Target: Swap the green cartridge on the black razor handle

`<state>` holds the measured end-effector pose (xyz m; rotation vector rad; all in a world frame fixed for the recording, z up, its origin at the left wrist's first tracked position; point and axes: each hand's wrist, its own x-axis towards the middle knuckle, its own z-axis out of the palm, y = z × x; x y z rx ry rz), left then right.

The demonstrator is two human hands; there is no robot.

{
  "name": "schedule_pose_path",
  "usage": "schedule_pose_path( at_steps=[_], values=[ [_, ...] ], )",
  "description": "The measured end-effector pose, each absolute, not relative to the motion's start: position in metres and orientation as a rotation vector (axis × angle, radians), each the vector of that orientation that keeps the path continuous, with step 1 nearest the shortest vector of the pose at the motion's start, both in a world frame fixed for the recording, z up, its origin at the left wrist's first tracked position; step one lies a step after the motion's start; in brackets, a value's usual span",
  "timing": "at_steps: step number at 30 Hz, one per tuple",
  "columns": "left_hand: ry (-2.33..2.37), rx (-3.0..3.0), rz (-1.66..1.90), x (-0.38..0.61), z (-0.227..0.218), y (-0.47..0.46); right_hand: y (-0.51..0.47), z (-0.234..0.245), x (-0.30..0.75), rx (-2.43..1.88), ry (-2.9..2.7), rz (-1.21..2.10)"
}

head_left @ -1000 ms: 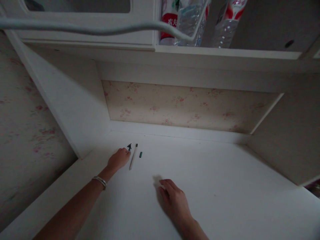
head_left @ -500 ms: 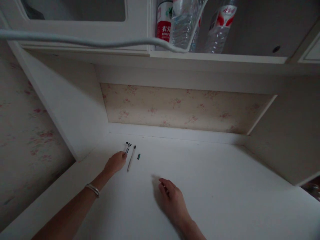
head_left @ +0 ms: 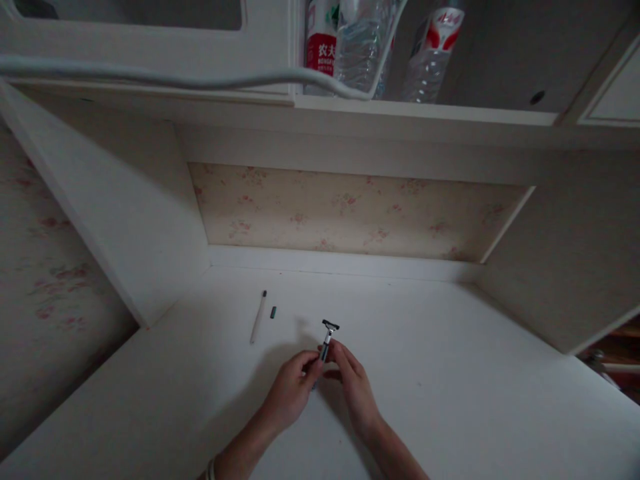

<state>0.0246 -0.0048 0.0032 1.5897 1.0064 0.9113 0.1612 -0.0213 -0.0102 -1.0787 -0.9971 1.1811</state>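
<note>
While my left hand [head_left: 293, 393] and right hand [head_left: 354, 395] meet, both pinching the handle of the razor [head_left: 327, 337] over the desk [head_left: 450, 387] middle, I judge a loose grip could drop it, or a fingertip could brush its head. Farther off lie a pale stick [head_left: 258, 317] and a small dark piece [head_left: 273, 312].

The razor's [head_left: 329, 335] lower handle is hidden between the left hand [head_left: 290, 392] and right hand [head_left: 354, 388]. The top edge cuts off the far bottles [head_left: 361, 47]. The small dark piece [head_left: 273, 312] on the left is too small to identify.
</note>
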Motion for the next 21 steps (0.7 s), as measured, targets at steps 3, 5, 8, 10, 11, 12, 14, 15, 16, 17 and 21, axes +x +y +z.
schedule_pose_path(
  at_steps=[3,5,8,10,11,12,14,15,16,17,21],
  values=[
    [0.948,1.598,0.898,0.034,-0.006,-0.010,-0.022,-0.009,0.159,-1.069,-0.929,1.188],
    [0.934,1.630,0.868,0.033,-0.009,-0.010,-0.022,-0.006,0.157,-1.097,-0.918,1.154],
    [0.931,1.583,0.798,0.025,-0.007,-0.005,-0.024,0.000,0.155,-1.118,-0.950,1.080],
    [0.908,1.459,0.772,0.016,-0.004,0.000,-0.027,0.003,0.155,-1.099,-0.960,1.048],
    [0.888,1.385,0.784,0.011,-0.002,0.003,-0.029,0.003,0.154,-1.076,-0.951,1.062],
    [0.867,1.306,0.812,0.007,-0.002,0.005,-0.031,0.003,0.153,-1.042,-0.930,1.104],
    [0.797,1.145,0.869,0.001,-0.002,0.008,-0.035,0.001,0.149,-0.966,-0.870,1.244],
    [0.744,1.073,0.885,-0.001,-0.002,0.009,-0.038,0.000,0.146,-0.930,-0.840,1.321],
    [0.681,1.014,0.888,-0.002,-0.002,0.010,-0.041,-0.001,0.143,-0.900,-0.816,1.388],
    [0.614,0.972,0.883,-0.002,-0.002,0.010,-0.043,-0.002,0.140,-0.884,-0.796,1.440],
    [0.437,0.884,0.849,0.001,0.001,0.007,-0.049,-0.001,0.129,-0.924,-0.725,1.559]
  ],
)
